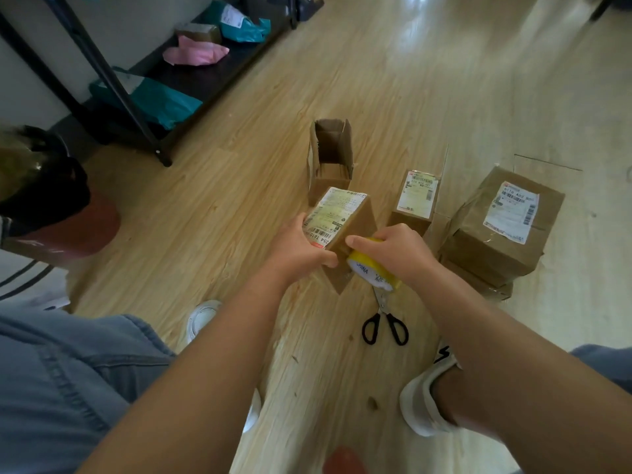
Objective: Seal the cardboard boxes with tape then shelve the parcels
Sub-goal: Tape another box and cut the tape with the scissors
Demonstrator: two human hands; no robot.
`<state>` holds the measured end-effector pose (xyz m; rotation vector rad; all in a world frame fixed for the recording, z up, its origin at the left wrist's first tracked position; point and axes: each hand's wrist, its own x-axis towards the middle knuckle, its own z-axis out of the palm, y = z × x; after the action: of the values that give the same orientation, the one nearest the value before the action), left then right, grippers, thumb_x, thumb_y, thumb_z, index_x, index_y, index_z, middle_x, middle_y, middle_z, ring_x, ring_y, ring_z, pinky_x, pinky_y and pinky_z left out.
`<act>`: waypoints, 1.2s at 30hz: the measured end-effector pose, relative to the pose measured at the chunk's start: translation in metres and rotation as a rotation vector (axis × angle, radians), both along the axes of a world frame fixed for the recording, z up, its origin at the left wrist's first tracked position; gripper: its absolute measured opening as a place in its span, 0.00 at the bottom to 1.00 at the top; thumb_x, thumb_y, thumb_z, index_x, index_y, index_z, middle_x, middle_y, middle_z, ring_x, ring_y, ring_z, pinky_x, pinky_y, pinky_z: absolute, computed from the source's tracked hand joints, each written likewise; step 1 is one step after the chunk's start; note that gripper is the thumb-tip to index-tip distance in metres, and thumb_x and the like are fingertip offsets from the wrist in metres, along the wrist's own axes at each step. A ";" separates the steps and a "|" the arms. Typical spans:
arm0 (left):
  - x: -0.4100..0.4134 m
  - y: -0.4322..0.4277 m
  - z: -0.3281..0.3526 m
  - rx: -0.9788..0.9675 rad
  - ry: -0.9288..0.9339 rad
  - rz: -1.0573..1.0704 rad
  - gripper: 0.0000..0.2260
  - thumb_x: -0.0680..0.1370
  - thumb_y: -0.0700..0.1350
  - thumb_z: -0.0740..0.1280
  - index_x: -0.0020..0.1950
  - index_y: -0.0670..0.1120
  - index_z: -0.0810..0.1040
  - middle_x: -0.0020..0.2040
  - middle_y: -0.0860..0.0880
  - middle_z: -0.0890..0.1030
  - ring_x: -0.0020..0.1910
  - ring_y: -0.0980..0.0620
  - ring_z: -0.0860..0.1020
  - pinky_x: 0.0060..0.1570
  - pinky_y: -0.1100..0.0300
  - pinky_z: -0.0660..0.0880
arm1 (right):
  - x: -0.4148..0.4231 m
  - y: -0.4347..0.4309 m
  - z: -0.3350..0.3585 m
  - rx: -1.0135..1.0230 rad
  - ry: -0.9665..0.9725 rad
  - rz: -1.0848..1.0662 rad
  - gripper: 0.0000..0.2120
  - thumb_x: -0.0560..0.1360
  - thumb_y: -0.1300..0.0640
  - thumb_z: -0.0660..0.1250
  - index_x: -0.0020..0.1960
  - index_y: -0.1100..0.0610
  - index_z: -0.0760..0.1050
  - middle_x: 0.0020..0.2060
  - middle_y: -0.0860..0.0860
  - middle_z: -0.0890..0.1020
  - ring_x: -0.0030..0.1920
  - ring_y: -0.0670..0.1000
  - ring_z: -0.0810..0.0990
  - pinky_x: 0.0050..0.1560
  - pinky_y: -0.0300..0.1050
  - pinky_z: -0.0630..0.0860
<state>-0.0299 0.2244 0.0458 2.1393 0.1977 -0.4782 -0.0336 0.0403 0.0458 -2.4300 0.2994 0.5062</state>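
A small cardboard box [345, 230] with a white shipping label stands tilted on the wooden floor in front of me. My left hand [297, 248] grips its near left side. My right hand [393, 251] holds a yellow tape roll [374, 270] against the box's right face, thumb stretched along the cardboard. An open empty box [330, 159] stands behind it. A labelled box [415, 200] and a larger taped parcel [499, 227] sit to the right.
Black-handled scissors [384, 323] lie on the floor just below the tape roll. A black metal shelf [164, 87] at the upper left holds teal and pink mailer bags. A bin with a black bag [41, 193] stands at the left. My shoes and knees frame the floor space.
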 end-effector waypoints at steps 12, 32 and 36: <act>-0.005 0.026 -0.065 -0.363 0.289 0.339 0.31 0.69 0.36 0.76 0.69 0.51 0.70 0.46 0.58 0.76 0.42 0.62 0.76 0.33 0.69 0.73 | 0.006 0.007 -0.044 0.199 0.111 0.038 0.21 0.78 0.42 0.67 0.35 0.58 0.73 0.30 0.50 0.71 0.31 0.48 0.70 0.33 0.42 0.63; -0.004 0.044 -0.128 -0.364 0.316 0.387 0.45 0.67 0.35 0.78 0.79 0.48 0.61 0.59 0.54 0.77 0.47 0.68 0.75 0.36 0.76 0.72 | 0.016 0.021 -0.118 0.028 0.180 0.072 0.22 0.76 0.36 0.67 0.39 0.55 0.78 0.32 0.49 0.78 0.35 0.51 0.78 0.37 0.46 0.74; 0.002 0.041 -0.129 -0.343 0.333 0.300 0.45 0.67 0.36 0.78 0.79 0.49 0.61 0.59 0.56 0.75 0.47 0.68 0.74 0.40 0.73 0.71 | 0.006 0.009 -0.132 -0.188 0.273 0.080 0.26 0.75 0.32 0.64 0.50 0.55 0.80 0.40 0.50 0.82 0.41 0.51 0.81 0.42 0.47 0.79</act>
<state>-0.0284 0.2659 -0.0827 1.6522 0.5731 -0.6376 -0.0273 0.0494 -0.0865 -2.5607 0.3804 0.8845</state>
